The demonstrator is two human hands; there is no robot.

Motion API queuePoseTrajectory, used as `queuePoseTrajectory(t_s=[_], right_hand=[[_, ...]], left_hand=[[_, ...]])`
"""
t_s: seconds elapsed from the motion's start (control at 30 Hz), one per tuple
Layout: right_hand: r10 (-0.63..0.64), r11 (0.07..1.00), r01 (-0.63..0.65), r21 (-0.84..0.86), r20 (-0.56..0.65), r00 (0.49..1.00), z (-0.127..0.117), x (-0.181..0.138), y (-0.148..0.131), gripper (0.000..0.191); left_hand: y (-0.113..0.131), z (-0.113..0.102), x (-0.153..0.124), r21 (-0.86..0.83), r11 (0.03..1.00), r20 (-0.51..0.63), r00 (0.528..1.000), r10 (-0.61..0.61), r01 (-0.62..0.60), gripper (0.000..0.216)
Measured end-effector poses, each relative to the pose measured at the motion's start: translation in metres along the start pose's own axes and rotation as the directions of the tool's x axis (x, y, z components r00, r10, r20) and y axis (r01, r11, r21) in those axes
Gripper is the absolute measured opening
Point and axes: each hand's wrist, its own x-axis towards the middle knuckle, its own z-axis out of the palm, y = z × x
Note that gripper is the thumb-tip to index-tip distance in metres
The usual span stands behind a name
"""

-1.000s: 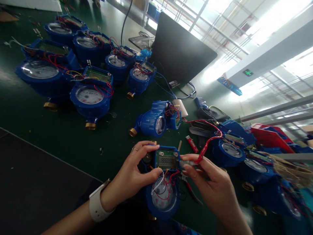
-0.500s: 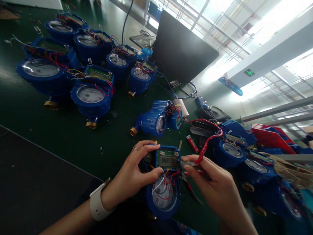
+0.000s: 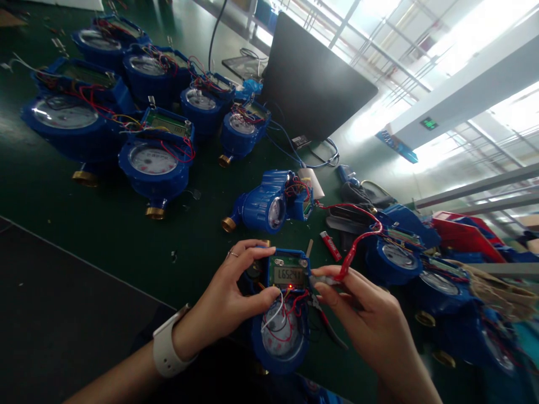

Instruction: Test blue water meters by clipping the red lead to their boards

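A blue water meter [image 3: 280, 342] stands in front of me, its electronics box uncovered. Inside the box a green circuit board carries an LCD display [image 3: 288, 275] with digits showing, and a red light glows just below it. My left hand [image 3: 236, 286] grips the box by its left side, thumb at the lower edge and fingers at the top. Between thumb and fingers of my right hand [image 3: 357, 306] is a grey connector [image 3: 325, 279] on a red-wrapped cable [image 3: 351, 255], held against the box's right side. Loose red, white and yellow wires lie over the dial.
Several blue water meters [image 3: 154, 160] with exposed wiring stand at left, more [image 3: 396, 255] at right. Another meter [image 3: 269, 202] lies on its side ahead. Pliers [image 3: 330, 325] and a red lighter [image 3: 330, 246] lie near my right hand. A laptop [image 3: 315, 78] stands behind.
The display digits have changed from a row of eights to other characters, and a red light has come on below them. Both hands keep their places.
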Motion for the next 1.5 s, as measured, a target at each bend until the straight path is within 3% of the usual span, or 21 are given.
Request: queuePoseTrajectory(t_s=[1.27,1.5], right_hand=[[0.059,0.998,-0.059,0.009,0.027,0.998,-0.0002,0.0016,-0.0012,0.009],[0.066,0.997,-0.065,0.044,-0.013,0.998,0.0006,-0.0001,0.0034,0.010]], left_hand=[[-0.0032,0.0023,0.0011,0.014,1.000,0.001,1.000,0.013,-0.013,0.043],[0.0012,0.0009,0.0020,0.026,1.000,0.000,1.000,-0.007,0.007,0.042]])
